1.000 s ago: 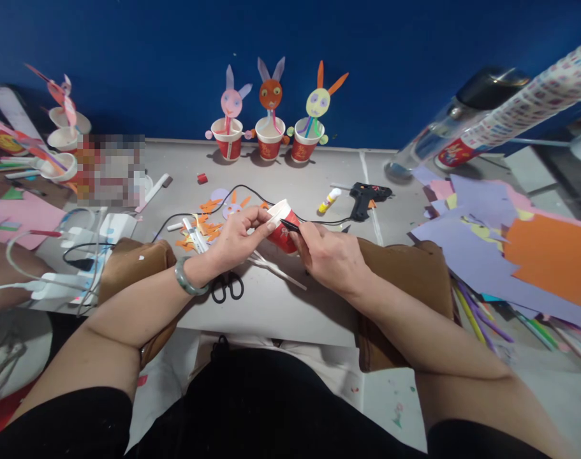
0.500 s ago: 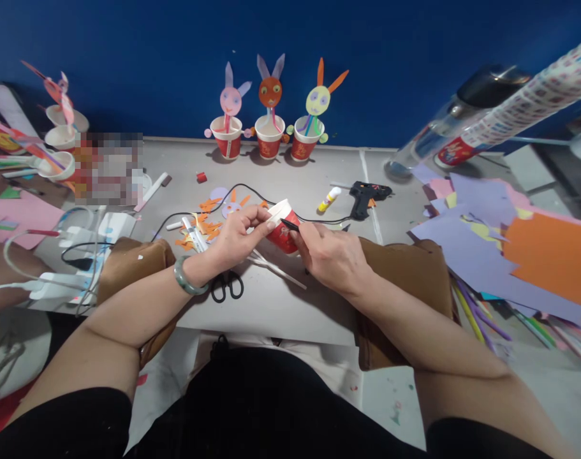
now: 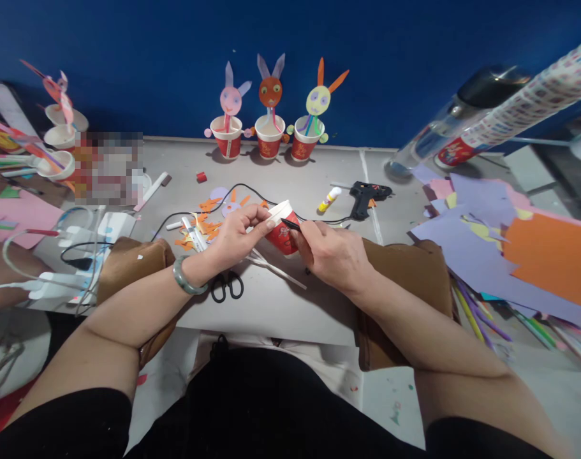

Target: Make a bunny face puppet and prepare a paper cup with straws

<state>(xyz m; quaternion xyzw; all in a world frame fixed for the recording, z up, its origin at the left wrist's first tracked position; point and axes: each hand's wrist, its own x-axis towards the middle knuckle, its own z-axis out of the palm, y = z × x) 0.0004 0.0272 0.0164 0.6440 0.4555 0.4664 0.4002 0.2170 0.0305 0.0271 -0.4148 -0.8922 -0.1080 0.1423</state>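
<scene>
My left hand (image 3: pixel 245 233) pinches the rim side of a red and white paper cup (image 3: pixel 281 237), which is tilted above the table. In my right hand (image 3: pixel 333 255) is a slim black tool, perhaps a pen or craft knife (image 3: pixel 290 224); its kind is not clear. The tool's tip touches or lies very near the cup's wall just under the rim. Black-handled scissors (image 3: pixel 227 287) lie below my left hand, their blades hidden by it. Thin white sticks (image 3: pixel 283 273) lie under the cup.
Three paper cups with rabbit heads (image 3: pixel 270 137) stand along the blue wall. A black glue gun (image 3: pixel 367 197) with a trailing cord and a glue stick (image 3: pixel 329 199) lie behind my right hand. Coloured paper (image 3: pixel 481 255) is piled right; a power strip (image 3: pixel 87 255) sits left.
Almost nothing differs. The cup and the black tool have shifted very slightly, with both hands keeping their hold.
</scene>
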